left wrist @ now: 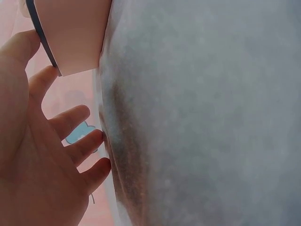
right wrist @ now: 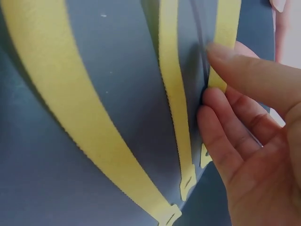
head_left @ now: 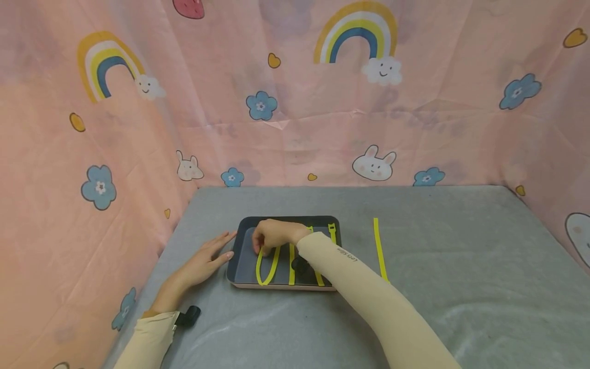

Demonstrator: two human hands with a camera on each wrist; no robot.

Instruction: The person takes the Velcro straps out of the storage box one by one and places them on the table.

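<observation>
A dark grey baking tray (head_left: 288, 221) with a pinkish outside lies on the table. Over its left part, my right hand (head_left: 274, 233) pinches a yellow hook-and-loop cable tie (head_left: 274, 266) between thumb and fingers; the strap bends into a narrow loop. Two more yellow ties, a middle strap (head_left: 292, 266) and a right strap (head_left: 333, 233), lie lengthwise in the tray, partly hidden by my right arm. Their slotted heads show in the right wrist view, as on the nearest strap (right wrist: 101, 127). My left hand (head_left: 200, 264) has its fingers spread, with thumb and index fingertip at the tray's left rim.
Another yellow strap (head_left: 379, 248) lies on the table right of the tray. The grey cloth-covered table (head_left: 461, 287) meets pink patterned curtains (head_left: 299, 133) at the back and sides. A dark wrist camera (head_left: 188, 316) sits on my left sleeve.
</observation>
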